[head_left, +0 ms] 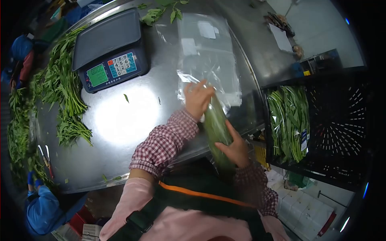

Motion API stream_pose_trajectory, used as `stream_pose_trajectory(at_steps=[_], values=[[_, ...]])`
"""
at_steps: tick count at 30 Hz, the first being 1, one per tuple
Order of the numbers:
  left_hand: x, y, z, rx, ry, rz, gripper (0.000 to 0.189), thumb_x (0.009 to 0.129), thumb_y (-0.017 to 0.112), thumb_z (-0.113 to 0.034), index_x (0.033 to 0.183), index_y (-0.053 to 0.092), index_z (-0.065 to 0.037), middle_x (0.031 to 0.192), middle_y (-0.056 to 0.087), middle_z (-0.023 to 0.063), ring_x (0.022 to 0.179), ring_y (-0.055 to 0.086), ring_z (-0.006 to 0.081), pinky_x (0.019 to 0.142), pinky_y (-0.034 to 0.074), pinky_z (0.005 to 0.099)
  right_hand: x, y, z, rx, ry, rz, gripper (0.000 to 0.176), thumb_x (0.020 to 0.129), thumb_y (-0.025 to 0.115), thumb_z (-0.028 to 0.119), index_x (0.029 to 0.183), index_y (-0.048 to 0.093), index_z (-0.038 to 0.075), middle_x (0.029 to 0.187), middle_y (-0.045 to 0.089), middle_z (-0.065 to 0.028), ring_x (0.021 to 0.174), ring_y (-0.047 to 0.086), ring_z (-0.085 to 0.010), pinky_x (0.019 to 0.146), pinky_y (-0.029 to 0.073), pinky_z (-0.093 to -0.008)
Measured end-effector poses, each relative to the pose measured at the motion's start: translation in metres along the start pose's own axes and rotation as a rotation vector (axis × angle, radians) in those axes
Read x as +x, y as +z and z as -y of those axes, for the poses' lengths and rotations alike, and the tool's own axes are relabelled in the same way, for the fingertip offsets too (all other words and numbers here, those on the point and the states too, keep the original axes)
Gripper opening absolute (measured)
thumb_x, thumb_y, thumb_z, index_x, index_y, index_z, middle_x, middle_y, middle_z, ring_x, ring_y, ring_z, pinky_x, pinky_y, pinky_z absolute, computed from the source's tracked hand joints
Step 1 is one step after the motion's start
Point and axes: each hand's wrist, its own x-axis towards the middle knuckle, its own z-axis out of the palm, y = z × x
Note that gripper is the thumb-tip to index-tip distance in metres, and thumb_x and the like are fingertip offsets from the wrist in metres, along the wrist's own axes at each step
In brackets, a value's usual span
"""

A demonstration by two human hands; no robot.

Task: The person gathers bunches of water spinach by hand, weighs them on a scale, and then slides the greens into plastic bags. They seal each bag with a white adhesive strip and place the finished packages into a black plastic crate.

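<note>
Slanting down the centre of the frame, the bagged bundle [217, 126] of greens has its long axis running from an upper end beside the clear bags to a lower end just in front of the dark apron [189, 172], tilted a little to the lower right. The right hand [236, 148] is the nearer to the body: it grips the bundle from its right side around the middle, thumb laid across the front, index finger pointing up along the film. The left hand [198, 99] is at the upper end, on the left side, fingers bent and partly spread; blur hides whether they pinch the film, so I cannot tell.

Just beyond the left hand, a stack of clear bags [209, 50] lies flat on the table [169, 60]. At the right of the frame, apart from the bundle, is a black crate [337, 130]; the right hand is the closer of the two to it. Packed greens [287, 122] lie against its left wall, their length roughly upright in the frame, much like the bundle's.

Farther off, a scale [108, 38] stands at upper left, with loose greens [66, 86] beside it. At lower left is a co-worker in blue [44, 211].
</note>
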Motion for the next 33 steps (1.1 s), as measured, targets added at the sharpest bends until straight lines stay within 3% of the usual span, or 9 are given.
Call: stream_pose_trajectory(at_steps=[3,4,8,11,16,20,27,30,33], values=[[-0.016,-0.019,-0.016,-0.029,0.203,0.074,0.021,0.079,0.060,-0.017,0.100,0.061,-0.017,0.115,0.056,0.0002,0.121,0.041,0.0245,0.100,0.015,0.0430,0.022,0.011,0.011,-0.045,0.010,-0.040,0.078,0.066,0.072,0.022,0.133,0.034,0.012,0.120,0.048,-0.0167,0.108,0.050,-0.0312,0.089,0.041,-0.0372],[-0.020,-0.029,-0.015,0.117,0.158,-0.041,0.054,0.075,0.067,-0.024,0.124,0.046,-0.015,0.121,0.050,0.0124,0.125,0.033,0.0305,0.101,0.016,0.0441,0.029,0.014,0.011,-0.031,-0.021,-0.046,0.078,0.066,0.072,0.023,0.133,0.034,0.012,0.120,0.047,-0.0176,0.109,0.049,-0.0318,0.089,0.041,-0.0376],[-0.058,0.005,-0.005,-0.477,-0.711,-0.065,0.116,0.066,0.077,-0.028,0.136,-0.012,-0.004,0.123,0.040,0.0261,0.117,0.039,0.0304,0.094,0.035,0.0388,0.068,0.037,0.016,0.019,-0.027,-0.125,0.080,0.065,0.072,0.026,0.133,0.034,0.010,0.120,0.046,-0.0208,0.110,0.047,-0.0349,0.090,0.040,-0.0390],[-0.038,-0.038,-0.024,-0.817,-1.203,-0.114,0.101,0.071,0.074,-0.024,0.137,0.002,-0.001,0.114,0.048,0.0224,0.099,0.053,0.0244,0.077,0.046,0.0305,0.092,0.062,0.017,0.030,-0.119,-0.283,0.068,0.069,0.071,0.023,0.126,0.040,0.001,0.114,0.050,-0.0211,0.108,0.047,-0.0340,0.089,0.040,-0.0395],[-0.066,-0.080,0.003,-0.279,-0.972,0.106,0.048,0.087,0.052,-0.031,0.121,0.041,0.001,0.088,0.061,0.0190,0.074,0.062,0.0269,0.066,0.048,0.0327,0.067,0.042,-0.020,0.952,0.166,-0.311,0.041,0.085,0.055,0.011,0.121,0.040,-0.002,0.092,0.055,-0.0076,0.078,0.054,-0.0134,0.070,0.048,-0.0260],[-0.072,-0.090,0.002,-0.157,-0.949,0.040,0.035,0.090,0.051,-0.028,0.106,0.052,0.003,0.078,0.063,0.0173,0.070,0.063,0.0253,0.061,0.049,0.0317,0.086,0.030,-0.032,0.559,0.132,0.161,0.043,0.086,0.052,0.011,0.124,0.037,-0.003,0.081,0.059,-0.0096,0.065,0.056,-0.0126,0.054,0.048,-0.0260],[-0.135,-0.128,-0.047,-0.039,-0.746,0.319,0.014,0.088,0.050,-0.015,0.093,0.052,-0.002,0.075,0.061,0.0157,0.065,0.062,0.0265,0.057,0.048,0.0345,0.021,0.044,-0.054,0.028,-0.187,0.132,0.011,0.083,0.055,0.009,0.088,0.057,-0.001,0.065,0.059,-0.0017,0.053,0.052,-0.0089,0.050,0.041,-0.0236],[-0.145,-0.137,-0.062,-0.060,-0.649,0.258,0.010,0.087,0.052,-0.008,0.093,0.055,-0.001,0.074,0.061,0.0144,0.063,0.063,0.0209,0.056,0.048,0.0296,-0.014,0.044,-0.054,0.417,0.239,0.220,0.005,0.081,0.056,0.006,0.081,0.057,0.002,0.060,0.055,0.0000,0.051,0.051,-0.0082,0.048,0.040,-0.0233],[-0.085,-0.155,-0.059,-0.093,-0.535,0.030,0.011,0.086,0.055,-0.008,0.093,0.057,0.000,0.068,0.059,0.0116,0.058,0.059,0.0145,0.055,0.047,0.0270,0.017,0.009,-0.004,0.546,-0.072,0.085,0.008,0.082,0.054,0.009,0.076,0.055,0.004,0.055,0.048,0.0021,0.048,0.047,-0.0064,0.045,0.037,-0.0217]])
